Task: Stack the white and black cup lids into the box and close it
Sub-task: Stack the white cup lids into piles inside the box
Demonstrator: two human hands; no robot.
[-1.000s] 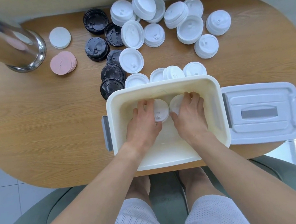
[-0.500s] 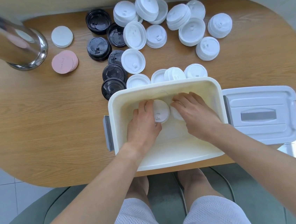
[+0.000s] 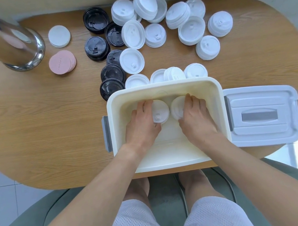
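Observation:
An open cream box (image 3: 164,91) sits at the near table edge. Both my hands are down inside it. My left hand (image 3: 143,126) grips a stack of white lids (image 3: 161,112) with its tab facing up. Beside it, my right hand (image 3: 196,120) grips a second stack of white lids (image 3: 177,108); the two stacks stand almost touching near the box's far wall. Several white lids (image 3: 190,27) lie scattered on the table beyond the box. To their left lie several black lids (image 3: 97,48). The box's grey-white cover (image 3: 260,115) lies flat to the right.
A shiny metal cylinder (image 3: 8,44) stands at the far left. Near it are a pile of pink discs (image 3: 62,62) and a white disc (image 3: 59,36). Four white lids (image 3: 166,75) line the box's far rim. Grey latches (image 3: 106,133) stick out from the box's sides.
My right hand has drawn back from reaching over its stack to gripping it from the right side. The left hand has stayed on its stack. The camera has tilted slightly.

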